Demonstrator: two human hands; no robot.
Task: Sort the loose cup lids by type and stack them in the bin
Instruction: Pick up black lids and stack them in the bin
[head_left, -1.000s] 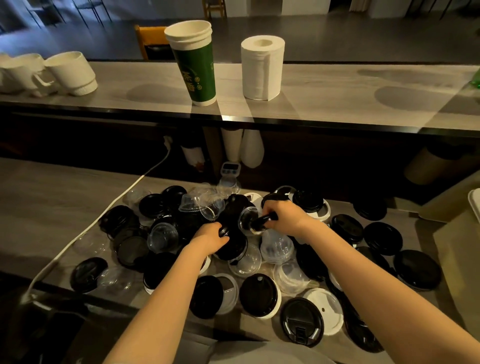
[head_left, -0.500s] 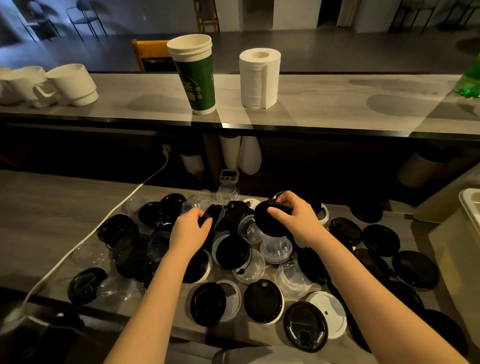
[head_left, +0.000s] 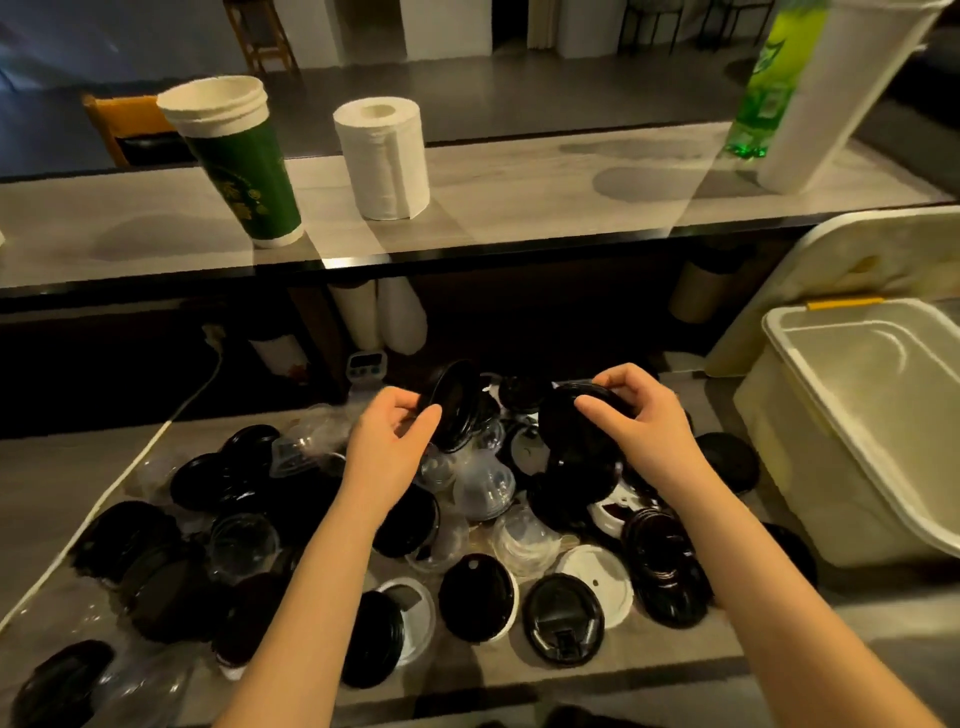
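Observation:
A heap of loose cup lids (head_left: 467, 561), black, white and clear domed ones, covers the grey counter in front of me. My left hand (head_left: 387, 447) pinches a black lid (head_left: 457, 402) by its edge, tilted on its side above the heap. My right hand (head_left: 641, 423) grips another black lid (head_left: 582, 441), larger in view and facing me, also lifted off the pile. The two held lids are close together but apart. A white plastic bin (head_left: 852, 431) stands open to the right, and I see no lids inside it.
On the raised shelf behind stand a green paper cup stack (head_left: 239, 161), a paper towel roll (head_left: 384, 156), a green bottle (head_left: 769, 78) and a white container (head_left: 841, 88). The bin's lid (head_left: 841, 260) leans behind it. A white cable (head_left: 130, 473) runs along the left.
Both hands have lifted their black lids up off the pile. The view has swung right, bringing the white bin into sight.

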